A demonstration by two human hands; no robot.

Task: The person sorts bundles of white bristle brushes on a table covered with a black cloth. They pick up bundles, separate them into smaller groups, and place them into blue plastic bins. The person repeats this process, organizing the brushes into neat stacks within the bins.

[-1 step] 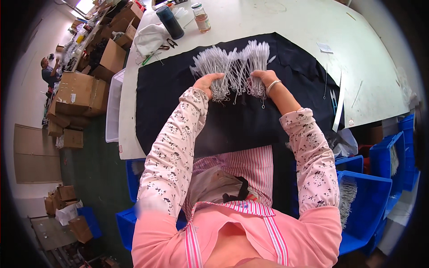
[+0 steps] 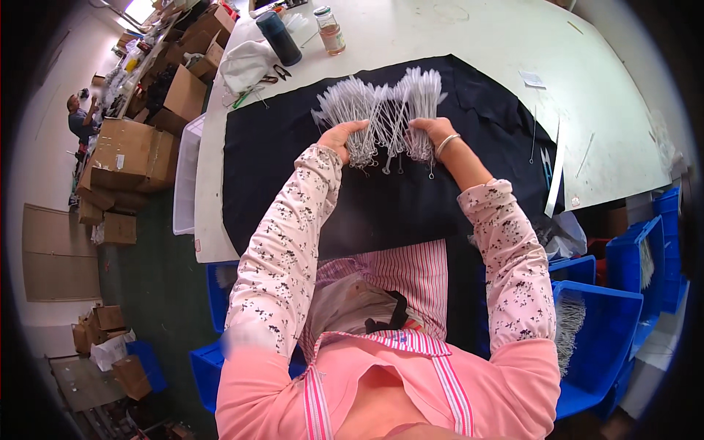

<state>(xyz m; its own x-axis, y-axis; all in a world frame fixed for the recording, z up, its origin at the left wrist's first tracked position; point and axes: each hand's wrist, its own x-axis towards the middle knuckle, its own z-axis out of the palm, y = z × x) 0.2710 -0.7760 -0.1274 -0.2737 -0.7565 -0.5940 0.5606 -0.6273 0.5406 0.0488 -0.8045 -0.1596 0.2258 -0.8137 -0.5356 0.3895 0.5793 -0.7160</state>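
Observation:
Many small brushes with white bristle tips and looped wire handles lie on a black cloth (image 2: 293, 213), bristles pointing away from me. My left hand (image 2: 342, 137) is closed around the left bunch of brushes (image 2: 345, 99), thumb across the handles. A bracelet circles the wrist of my right hand (image 2: 438, 132), which grips the right bunch of brushes (image 2: 419, 88) the same way. Between the two bunches, loose brushes (image 2: 392, 125) lean at crossed angles. The fingers under both bunches are mostly hidden.
Beyond the cloth stand a dark bottle (image 2: 279, 38) and a glass jar (image 2: 330, 33); black-handled snips (image 2: 281, 72) lie beside a white cloth (image 2: 248, 64). Single brushes and scissors (image 2: 546, 163) rest at right. Blue bins (image 2: 601, 345) stand right, cardboard boxes (image 2: 128, 154) left. A person (image 2: 79, 117) is far left.
My right hand has shifted very slightly to the left, toward the other bunch, with its brushes. My left hand has stayed in place.

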